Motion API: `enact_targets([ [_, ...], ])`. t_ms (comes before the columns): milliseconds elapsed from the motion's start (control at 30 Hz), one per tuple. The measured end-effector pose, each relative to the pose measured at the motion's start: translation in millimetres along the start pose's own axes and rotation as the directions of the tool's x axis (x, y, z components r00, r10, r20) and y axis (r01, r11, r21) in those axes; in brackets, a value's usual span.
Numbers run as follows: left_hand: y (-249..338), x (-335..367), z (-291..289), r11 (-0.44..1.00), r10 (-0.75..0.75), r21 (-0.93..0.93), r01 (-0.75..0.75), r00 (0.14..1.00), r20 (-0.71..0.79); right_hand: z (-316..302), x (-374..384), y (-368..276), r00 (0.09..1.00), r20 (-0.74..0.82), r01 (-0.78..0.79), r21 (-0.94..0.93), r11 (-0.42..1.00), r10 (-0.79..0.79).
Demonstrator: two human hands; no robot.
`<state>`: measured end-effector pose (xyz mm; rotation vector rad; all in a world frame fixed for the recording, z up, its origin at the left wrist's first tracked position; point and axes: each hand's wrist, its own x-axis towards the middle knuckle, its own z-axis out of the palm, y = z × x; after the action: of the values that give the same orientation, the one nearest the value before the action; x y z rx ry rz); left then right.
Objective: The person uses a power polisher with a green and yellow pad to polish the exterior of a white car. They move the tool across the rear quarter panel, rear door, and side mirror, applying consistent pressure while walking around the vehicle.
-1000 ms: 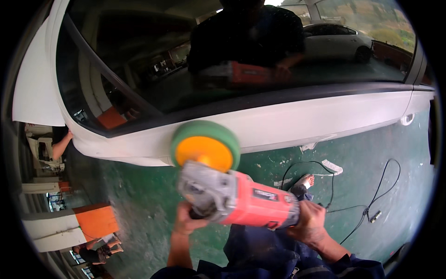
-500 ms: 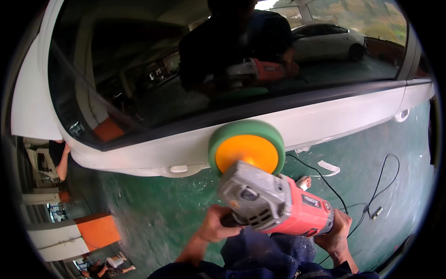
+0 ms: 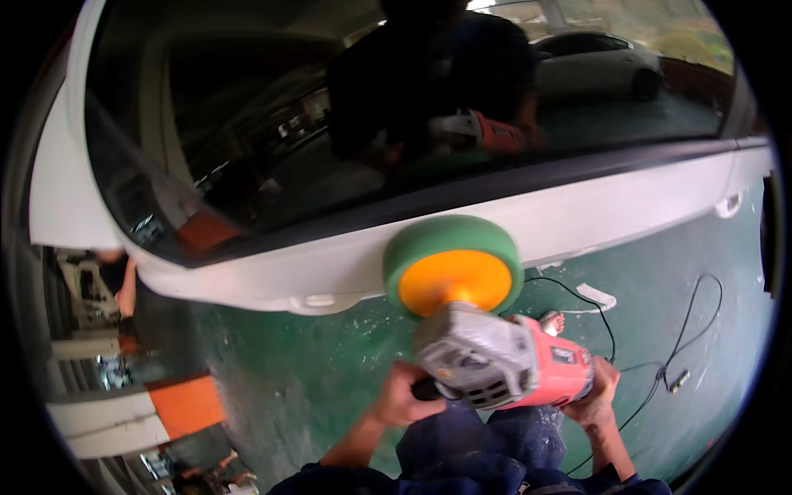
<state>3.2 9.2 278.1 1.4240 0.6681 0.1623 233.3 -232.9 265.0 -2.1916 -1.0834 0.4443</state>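
Note:
A red and grey car polisher (image 3: 503,359) is held out in front of me in both hands. My left hand (image 3: 402,398) is wrapped round its black side handle. At the rear end of the red body my right hand (image 3: 596,392) grips the housing. The polisher's thick green foam pad (image 3: 450,233) with its orange backing plate (image 3: 462,280) meets the white car door (image 3: 346,272) just below the window. Motion smears the plate's middle. The dark car window (image 3: 272,124) above mirrors a person holding the polisher.
A black power cord (image 3: 612,338) trails over the green floor (image 3: 305,371) to a looped cable and plug (image 3: 680,381). White paper strips (image 3: 596,295) lie there. A door handle (image 3: 318,303) juts out. Another person's arm (image 3: 126,289) shows at the left, near an orange and white pillar (image 3: 186,408).
The polisher and both hands sit slightly farther right and the pad has shifted right along the door. The whole view has also drifted a little. Both grips stay the same.

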Motion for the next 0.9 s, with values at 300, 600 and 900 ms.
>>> enact_targets([
  [300, -75, -118, -138, 0.824, -0.478, -0.550, 0.138, 0.690, -0.543, 127, 40, -125, 0.939, 0.175, 0.294, 0.044, 0.955, -0.297],
  [600, -76, -74, -84, 0.988, 0.043, -0.099, -0.120, 0.823, -0.567, 81, 27, -84, 0.963, 0.156, 0.215, 0.038, 0.976, -0.219],
  [900, -54, -37, -19, 0.900, 0.219, 0.437, -0.008, 0.874, -0.434, 60, 20, -29, 1.000, 0.011, -0.004, 0.094, 0.996, 0.003],
])
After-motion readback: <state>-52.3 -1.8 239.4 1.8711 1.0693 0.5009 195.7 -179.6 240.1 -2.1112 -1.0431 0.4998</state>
